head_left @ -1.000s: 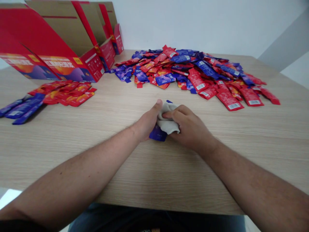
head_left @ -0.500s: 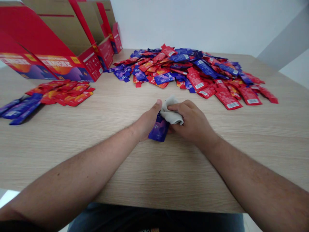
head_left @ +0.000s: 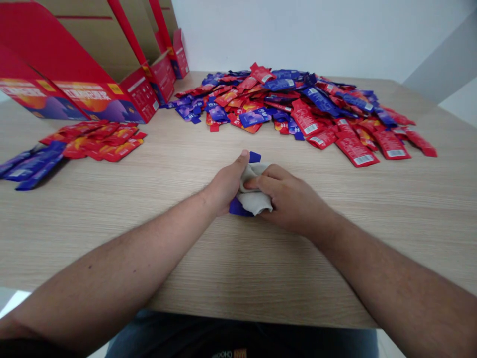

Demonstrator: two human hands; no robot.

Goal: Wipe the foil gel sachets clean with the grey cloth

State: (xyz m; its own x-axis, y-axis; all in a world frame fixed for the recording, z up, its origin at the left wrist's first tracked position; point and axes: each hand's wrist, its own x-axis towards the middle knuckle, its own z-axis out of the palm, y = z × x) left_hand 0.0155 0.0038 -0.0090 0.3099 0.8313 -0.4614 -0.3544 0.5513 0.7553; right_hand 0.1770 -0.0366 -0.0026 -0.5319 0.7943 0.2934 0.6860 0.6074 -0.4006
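My left hand [head_left: 226, 186] is closed on the left edge of a blue-purple sachet [head_left: 238, 208], thumb pointing up along its side. Against the sachet's face, my right hand [head_left: 285, 196] presses a folded pale grey cloth [head_left: 256, 201], fingers bunched into it. The cloth hides the middle of the sachet, leaving only its top corner and lower edge in view. Both hands are just above the table, close together. The left fingers behind the sachet are hidden.
A wide heap of red and blue sachets [head_left: 261, 117] lies at the back of the wooden table [head_left: 186, 248]. To the left, red sachets [head_left: 99, 141] lie beside several blue ones [head_left: 37, 166]. Open red cartons [head_left: 137, 97] stand behind them, near the white wall.
My right hand has moved the cloth down and a little left over the sachet. The top corner now shows, and the printed lower face is covered. The left hand keeps its hold.
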